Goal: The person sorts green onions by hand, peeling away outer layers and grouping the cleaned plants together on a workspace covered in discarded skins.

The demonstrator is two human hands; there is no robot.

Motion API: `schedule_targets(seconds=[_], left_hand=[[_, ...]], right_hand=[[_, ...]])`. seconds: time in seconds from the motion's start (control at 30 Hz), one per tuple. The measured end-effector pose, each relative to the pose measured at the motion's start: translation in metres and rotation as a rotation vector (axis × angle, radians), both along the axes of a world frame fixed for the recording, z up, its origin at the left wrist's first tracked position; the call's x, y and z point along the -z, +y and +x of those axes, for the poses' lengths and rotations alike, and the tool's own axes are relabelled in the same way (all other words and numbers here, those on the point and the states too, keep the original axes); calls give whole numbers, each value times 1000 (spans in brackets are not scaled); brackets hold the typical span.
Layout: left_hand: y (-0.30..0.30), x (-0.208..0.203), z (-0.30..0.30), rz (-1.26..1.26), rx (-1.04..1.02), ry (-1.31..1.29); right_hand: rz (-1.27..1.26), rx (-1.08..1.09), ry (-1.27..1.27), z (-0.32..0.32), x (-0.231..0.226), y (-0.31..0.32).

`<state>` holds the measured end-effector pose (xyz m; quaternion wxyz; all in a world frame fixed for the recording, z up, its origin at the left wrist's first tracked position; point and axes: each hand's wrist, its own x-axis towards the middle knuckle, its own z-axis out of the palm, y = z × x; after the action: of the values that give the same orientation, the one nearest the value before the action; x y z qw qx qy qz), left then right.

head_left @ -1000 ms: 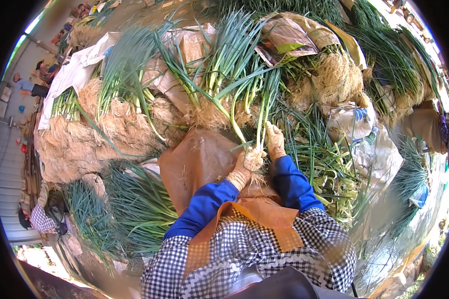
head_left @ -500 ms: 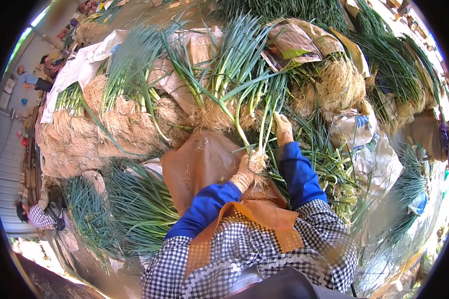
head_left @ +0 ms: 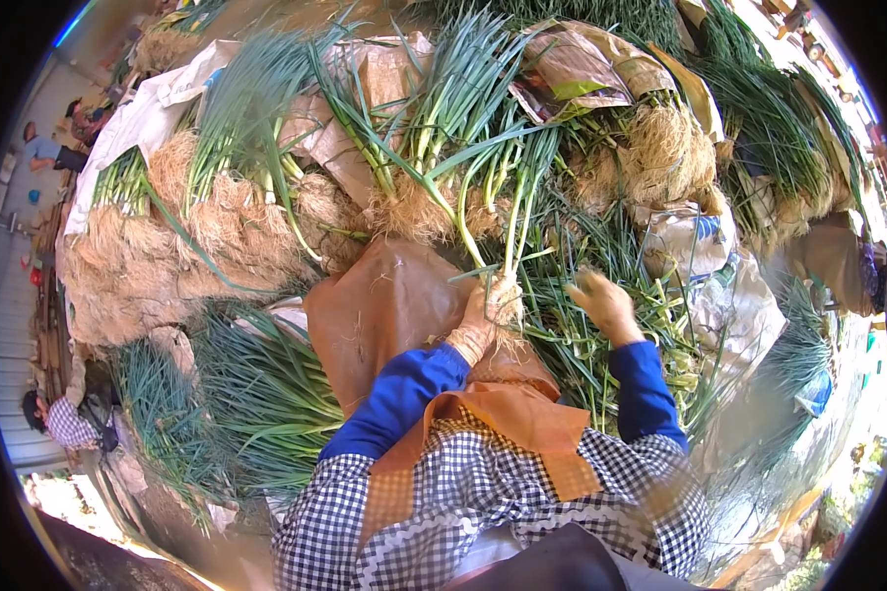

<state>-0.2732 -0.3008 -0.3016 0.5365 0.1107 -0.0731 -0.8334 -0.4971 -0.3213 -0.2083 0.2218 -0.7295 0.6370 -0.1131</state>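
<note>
Head view, the only one: we had the left hand [head_left: 485, 307] closed around the base of a few long-leaved green onions [head_left: 514, 236], just above their root tuft [head_left: 508, 337]; stalks pointed up and away from us, leaves reaching the row beyond. Right hand [head_left: 606, 303] was apart from the stalks, over the leaf litter [head_left: 665, 320], fingers half curled; we saw nothing in it but could not tell if the palm was empty. Brown sheet [head_left: 365, 305] lay below and left of the held stalks. Progress, our read: handful in work, not done. Its stems looked fairly bare and pale low down, roots were on, and it was not yet set down. Side done, probably: the row of rooted bundles [head_left: 222, 231] on the left, plus the wrapped bundle [head_left: 670, 148] on the far right, both with roots on. The litter suggested plenty of stripping behind us. Side left, maybe: the green leaf pile [head_left: 271, 399] at lower left, root ends not visible, so we couldn't tell whether it was waiting or finished. No count possible.
</note>
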Motion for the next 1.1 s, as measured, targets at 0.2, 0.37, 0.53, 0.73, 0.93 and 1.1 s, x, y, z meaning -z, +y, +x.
schedule_targets(seconds=[0.2,0.37,0.53,0.73,0.93,1.1], left_hand=[[-6,32,3,282,1,354],[3,23,10,240,-121,35],[1,8,1,251,7,197],[-3,6,6,195,49,107],[-2,-2,23,282,60,57],[2,-25,13,255,44,3]], right_hand=[[99,-69,-343,98,14,-35],[497,-389,-660,61,-24,17],[250,68,-805,69,57,-45],[610,166,-1244,98,61,-40],[785,-151,-803,38,1,8],[-405,-302,-326,75,72,-48]])
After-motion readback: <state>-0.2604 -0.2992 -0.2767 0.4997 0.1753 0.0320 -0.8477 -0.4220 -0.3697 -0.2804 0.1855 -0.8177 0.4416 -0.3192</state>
